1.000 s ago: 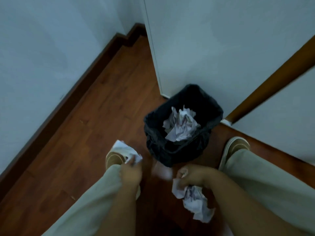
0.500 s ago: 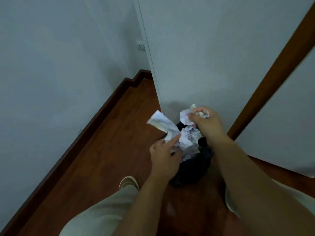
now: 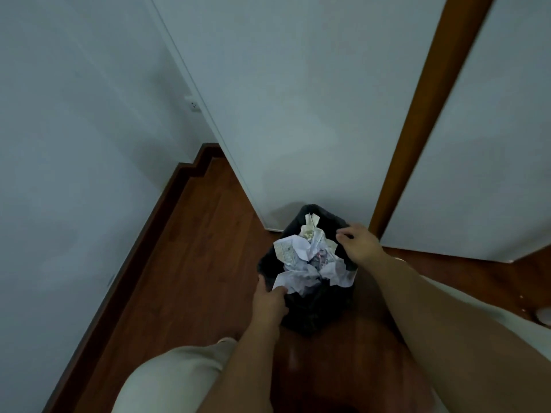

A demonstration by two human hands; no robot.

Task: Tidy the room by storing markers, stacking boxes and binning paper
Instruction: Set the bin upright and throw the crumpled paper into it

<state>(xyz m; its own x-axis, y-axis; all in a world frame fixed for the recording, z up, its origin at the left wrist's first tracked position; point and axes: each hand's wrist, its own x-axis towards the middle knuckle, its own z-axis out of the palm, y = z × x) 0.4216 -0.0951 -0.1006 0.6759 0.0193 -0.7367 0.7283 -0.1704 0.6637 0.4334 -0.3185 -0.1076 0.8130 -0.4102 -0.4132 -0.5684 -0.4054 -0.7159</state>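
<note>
I see a black bin bag (image 3: 310, 308) holding white crumpled paper (image 3: 307, 260) with grey print and a touch of pink, on a reddish-brown wooden floor (image 3: 190, 263) edged by dark brown skirting (image 3: 140, 245), pale walls (image 3: 74, 114) and my beige trousers (image 3: 167, 380).

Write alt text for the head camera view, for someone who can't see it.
Seen from above, a small black-lined bin on a wooden floor is heaped with crumpled paper. The left hand touches the paper at the near rim, and the right hand hovers at the far rim. White walls meet behind.
</note>
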